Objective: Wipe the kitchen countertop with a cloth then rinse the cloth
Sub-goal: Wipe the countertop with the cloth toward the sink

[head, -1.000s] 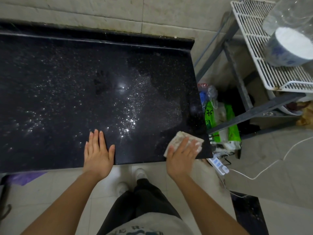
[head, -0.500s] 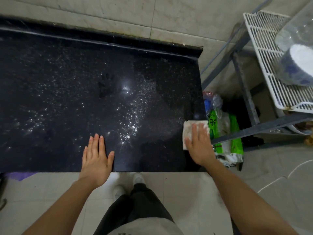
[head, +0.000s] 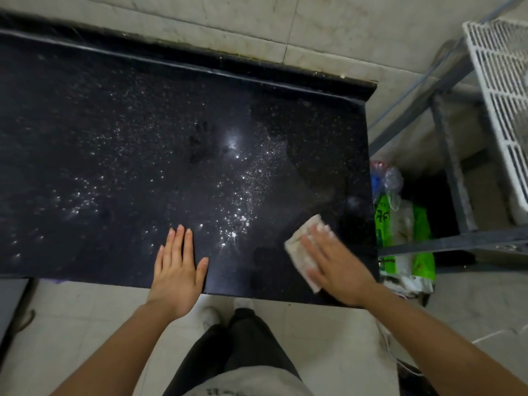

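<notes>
A black, speckled, polished-stone counter (head: 100,124) fills the left and middle of the frame, its raised back edge running against a pale tiled wall (head: 257,21) along the top. Bright glints and a hazy smear lie across its middle.

At the lower centre-left, the left hand (head: 178,270) lies flat on the counter just inside the front edge. Its fingers are straight and close together, the thumb is spread to the side, and it holds nothing.

Below the counter's edge, at the bottom centre, dark trousers (head: 251,352) and a pair of white shoes (head: 211,317) show over the light floor tiles (head: 71,324).

A folded off-white cloth (head: 295,248) lies on the counter at the lower right, near the front right corner. The right hand (head: 337,264) presses down on it with the palm flat and the fingers stretched out, not curled round it; the fingertips are blurred.

Just past the counter's right end, green-and-white plastic bags (head: 405,235) sit on the floor. Beside and over them stands a grey metal rack frame (head: 451,241), and a white wire shelf (head: 503,67) fills the upper right corner.
</notes>
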A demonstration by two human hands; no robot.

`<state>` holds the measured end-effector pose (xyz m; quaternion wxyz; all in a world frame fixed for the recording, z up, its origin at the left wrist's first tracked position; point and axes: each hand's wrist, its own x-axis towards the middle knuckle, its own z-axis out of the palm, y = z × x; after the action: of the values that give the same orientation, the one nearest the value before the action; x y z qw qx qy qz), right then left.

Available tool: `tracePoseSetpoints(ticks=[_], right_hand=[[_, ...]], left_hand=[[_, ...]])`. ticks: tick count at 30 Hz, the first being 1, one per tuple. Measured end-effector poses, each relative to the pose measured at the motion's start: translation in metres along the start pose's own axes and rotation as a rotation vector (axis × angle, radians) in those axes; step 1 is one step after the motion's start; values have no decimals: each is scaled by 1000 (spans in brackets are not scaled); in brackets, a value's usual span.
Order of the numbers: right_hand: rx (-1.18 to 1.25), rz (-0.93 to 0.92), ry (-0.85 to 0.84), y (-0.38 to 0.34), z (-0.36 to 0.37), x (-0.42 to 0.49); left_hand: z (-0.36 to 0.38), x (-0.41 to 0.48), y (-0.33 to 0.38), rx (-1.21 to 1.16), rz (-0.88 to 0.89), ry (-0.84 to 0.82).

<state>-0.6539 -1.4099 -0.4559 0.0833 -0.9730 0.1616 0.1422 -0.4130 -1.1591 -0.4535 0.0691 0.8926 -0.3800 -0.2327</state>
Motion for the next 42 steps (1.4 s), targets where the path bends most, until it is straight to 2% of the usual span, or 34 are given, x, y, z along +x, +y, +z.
tracePoseSetpoints(ticks=[3, 5, 7, 9, 11, 14, 16, 18, 19, 21, 22, 24, 26, 27, 28, 29, 32, 34, 36, 38, 40, 42], right_hand=[[42, 302, 56, 50, -16, 30], [158, 606, 109, 59, -31, 55], [218, 760, 118, 55, -35, 78], [193, 674, 65, 36, -30, 88], [116, 424, 29, 2, -16, 82], [43, 35, 90, -52, -9, 49], [-1, -178, 42, -52, -12, 35], [-92, -302, 5, -19, -18, 40], [-125, -291, 11, -1, -22, 49], [-105, -94, -23, 35, -31, 73], [-114, 6, 19, 50, -35, 86], [-52, 277, 130, 66, -46, 113], [80, 608, 103, 55, -58, 137], [150, 699, 129, 43, -56, 147], [172, 700, 129, 27, -53, 152], [163, 612, 140, 9, -45, 153], [80, 155, 195, -50, -22, 126], [44, -30, 177, -78, -14, 96], [0, -168, 102, -80, -18, 78], [-77, -294, 71, -51, -20, 82], [-130, -224, 53, -13, -21, 101], [-87, 34, 73, 22, -29, 126]], left_hand=[[1, 0, -1, 21, -2, -1], [1, 1, 0, 14, -8, -6], [1, 1, 0, 16, -6, -7], [0, 0, 0, 15, -6, -8], [1, 1, -1, 13, -7, -11], [3, 2, -2, 16, -6, -1], [5, 1, -3, 12, -4, 2], [5, 1, -3, 9, -6, 9], [6, 2, -4, 9, -7, 14], [7, 2, -4, 6, -5, 27], [8, 2, -4, 5, -5, 33], [9, 2, -5, 10, -5, 38], [9, 2, -5, 16, -3, 50], [9, 2, -5, 18, -2, 57], [9, 2, -4, 17, -1, 65], [9, 2, -4, 14, 3, 72], [10, 2, -6, 29, 16, 94], [10, 2, -6, 27, 23, 117], [10, 2, -6, 27, 26, 123], [10, 2, -6, 33, 27, 128], [9, 2, -7, 37, 24, 116], [9, 3, -7, 60, 17, 116]])
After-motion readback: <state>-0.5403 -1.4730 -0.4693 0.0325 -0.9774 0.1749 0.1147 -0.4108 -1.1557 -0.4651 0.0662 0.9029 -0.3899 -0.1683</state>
